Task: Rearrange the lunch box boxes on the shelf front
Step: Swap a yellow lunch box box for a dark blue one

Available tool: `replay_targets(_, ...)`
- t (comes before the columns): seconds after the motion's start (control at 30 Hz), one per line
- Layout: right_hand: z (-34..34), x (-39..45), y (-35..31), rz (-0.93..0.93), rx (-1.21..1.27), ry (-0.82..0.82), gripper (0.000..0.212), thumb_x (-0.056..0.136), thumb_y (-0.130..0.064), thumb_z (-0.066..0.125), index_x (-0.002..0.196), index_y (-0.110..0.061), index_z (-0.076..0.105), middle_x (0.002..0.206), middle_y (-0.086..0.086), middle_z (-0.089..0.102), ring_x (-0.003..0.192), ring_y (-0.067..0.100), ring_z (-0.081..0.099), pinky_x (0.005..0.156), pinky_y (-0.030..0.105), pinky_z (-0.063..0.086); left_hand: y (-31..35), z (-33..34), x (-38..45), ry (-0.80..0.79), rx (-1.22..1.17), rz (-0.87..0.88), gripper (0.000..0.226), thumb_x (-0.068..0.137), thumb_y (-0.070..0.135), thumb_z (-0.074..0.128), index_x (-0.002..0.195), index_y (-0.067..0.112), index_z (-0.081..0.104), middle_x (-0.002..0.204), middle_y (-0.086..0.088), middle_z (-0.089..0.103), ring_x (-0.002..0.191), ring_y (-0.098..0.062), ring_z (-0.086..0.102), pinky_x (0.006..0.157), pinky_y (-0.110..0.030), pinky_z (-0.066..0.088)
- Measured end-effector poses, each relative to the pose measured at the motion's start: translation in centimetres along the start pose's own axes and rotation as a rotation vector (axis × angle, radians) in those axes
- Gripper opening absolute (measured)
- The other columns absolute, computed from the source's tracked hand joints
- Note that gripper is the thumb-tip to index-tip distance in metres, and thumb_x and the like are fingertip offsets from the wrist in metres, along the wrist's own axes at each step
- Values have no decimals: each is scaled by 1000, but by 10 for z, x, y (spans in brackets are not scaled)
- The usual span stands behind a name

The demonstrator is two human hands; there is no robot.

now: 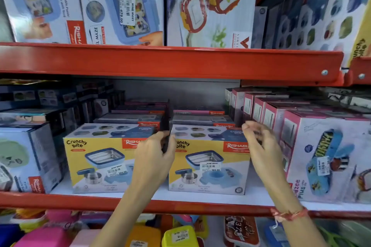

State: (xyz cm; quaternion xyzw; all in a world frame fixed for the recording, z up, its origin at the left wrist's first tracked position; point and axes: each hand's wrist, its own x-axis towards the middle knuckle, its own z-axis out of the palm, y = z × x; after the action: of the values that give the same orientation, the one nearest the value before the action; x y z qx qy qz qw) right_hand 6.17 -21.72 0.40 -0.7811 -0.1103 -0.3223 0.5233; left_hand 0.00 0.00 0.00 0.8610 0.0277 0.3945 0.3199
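Two yellow "Crunchy bite" lunch box boxes stand side by side at the front of the middle shelf, the left box point(100, 162) and the right box point(208, 166), with a narrow dark gap between them. My left hand point(154, 152) is at that gap, fingers tucked into it and thumb on the right box's left edge. At the right box's upper right corner is my right hand point(259, 142), blurred, its fingers curled. Whether it touches the box is unclear.
More flat boxes are stacked behind the yellow pair. Pink-and-white boxes point(329, 156) crowd the right side, and a grey-blue box point(24, 158) stands at the left. The red shelf lip point(180, 204) runs in front, a red beam point(170, 62) overhead. Loose coloured lunch boxes lie on the shelf below.
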Motion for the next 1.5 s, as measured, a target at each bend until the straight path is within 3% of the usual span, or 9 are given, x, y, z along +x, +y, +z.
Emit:
replay_targets(0.13, -2, 6, 13, 444, 186, -215, 40, 89, -60, 46, 99, -26, 65, 97, 0, 72, 96, 20, 62, 95, 42, 46, 7, 7, -2, 37, -81, -43, 36, 95, 38, 45, 93, 13, 71, 52, 16, 51, 52, -4, 53, 50, -15, 43)
replay_targets(0.2, -5, 8, 14, 607, 179, -337, 48, 86, -67, 43, 93, -25, 67, 88, -3, 70, 92, 20, 61, 100, 48, 44, 6, 11, -3, -40, -141, -150, 53, 94, 50, 37, 54, 18, 51, 40, 8, 38, 44, -16, 44, 49, -19, 42)
replay_targets(0.27, -10, 7, 9, 673, 190, -438, 50, 85, -69, 42, 91, -27, 67, 90, -5, 68, 91, 18, 57, 95, 46, 44, 0, 12, -1, -125, -233, -298, 62, 87, 67, 31, 47, 20, 30, 38, 6, 34, 48, -24, 43, 70, -43, 56)
replay_targets(0.37, -18, 6, 9, 681, 251, -476, 46, 87, -58, 49, 105, -21, 69, 101, 4, 73, 103, 20, 61, 93, 50, 50, 5, 8, -5, -154, -405, -429, 71, 78, 81, 25, 57, 17, 47, 60, -15, 65, 70, -33, 65, 82, -53, 55)
replay_targets(0.5, -37, 3, 9, 564, 369, -437, 22, 90, -32, 52, 104, -24, 67, 99, 4, 73, 95, 17, 64, 93, 54, 51, 10, -11, -8, -62, -708, -528, 53, 93, 54, 36, 79, 13, 67, 76, 0, 73, 82, -18, 70, 61, -28, 58)
replay_targets(0.6, -51, 1, 5, 417, 448, -487, 44, 89, -18, 49, 121, -46, 59, 106, -3, 72, 97, 18, 67, 89, 52, 54, 7, -24, -10, -43, -712, -502, 52, 91, 51, 43, 94, 7, 70, 90, -7, 74, 85, -21, 72, 60, -28, 60)
replay_targets(0.87, -54, -8, -10, 339, 514, -336, 29, 90, -37, 57, 81, -13, 70, 66, -8, 73, 65, 11, 64, 65, 31, 46, 11, -34, -20, -71, -705, -477, 36, 83, 50, 60, 73, 17, 72, 64, 12, 76, 65, -6, 73, 49, -15, 54)
replay_targets(1.17, -49, -17, 7, 281, 479, -285, 12, 74, -17, 77, 82, -12, 70, 107, -2, 72, 83, 3, 67, 64, 21, 54, 0, -35, -32, -207, -701, -483, 31, 76, 33, 71, 93, 6, 76, 84, -5, 79, 80, -18, 75, 60, -20, 58)
replay_targets(1.5, -33, -18, 30, 148, 443, -320, 81, 64, 16, 77, 128, -27, 52, 114, -19, 63, 105, -7, 59, 72, 13, 54, -18, -16, -35, -245, -706, -431, 71, 73, -20, 65, 136, 8, 48, 116, -9, 67, 95, -6, 71, 68, -18, 59)
